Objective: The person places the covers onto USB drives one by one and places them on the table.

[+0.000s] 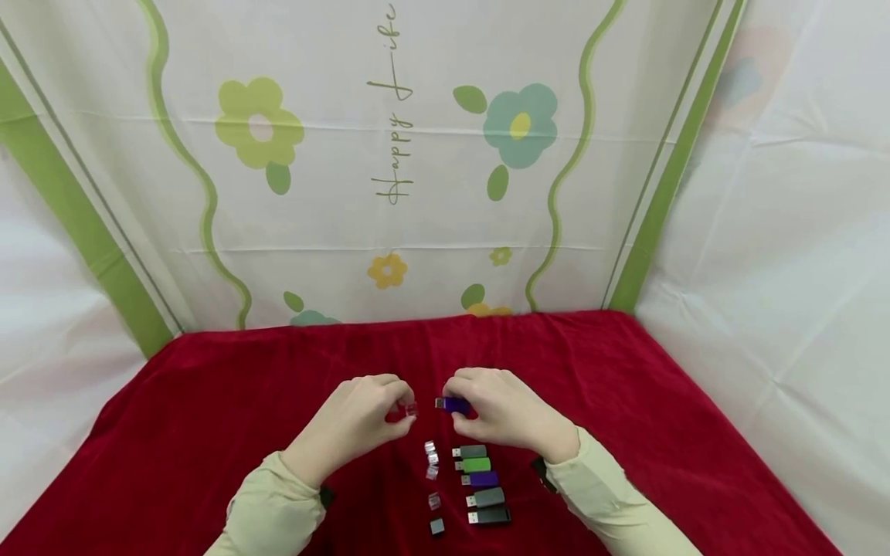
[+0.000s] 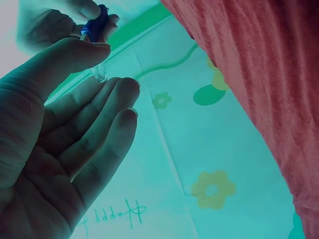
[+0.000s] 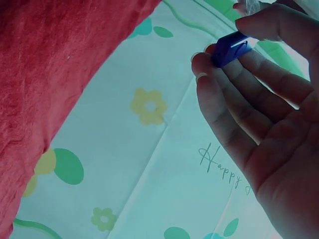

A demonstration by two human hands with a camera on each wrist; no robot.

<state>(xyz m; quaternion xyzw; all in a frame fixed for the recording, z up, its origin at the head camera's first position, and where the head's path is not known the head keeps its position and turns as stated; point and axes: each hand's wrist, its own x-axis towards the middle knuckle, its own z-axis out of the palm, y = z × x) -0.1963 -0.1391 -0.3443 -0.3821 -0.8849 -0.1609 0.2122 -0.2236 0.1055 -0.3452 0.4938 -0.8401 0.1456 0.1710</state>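
My left hand (image 1: 365, 413) pinches a small clear cap (image 1: 411, 409) between thumb and fingers; it also shows as a clear piece (image 2: 100, 73) in the left wrist view. Facing it, my right hand (image 1: 502, 408) pinches a blue-purple USB stick (image 1: 456, 405), its metal plug pointing left toward the cap. A short gap separates plug and cap. The right wrist view shows the blue body of the USB stick (image 3: 231, 49) between thumb and fingertips. Below the hands lies a column of USB sticks: grey, green (image 1: 476, 465), purple (image 1: 481, 479), grey (image 1: 485, 498) and black (image 1: 490, 516).
Left of the USB sticks, several clear caps (image 1: 433, 458) lie in a column, with another clear cap (image 1: 434, 501) lower and a dark cap (image 1: 436, 527) nearest me. A red cloth (image 1: 278, 386) covers the table. Behind it hangs a white flowered curtain (image 1: 334, 216).
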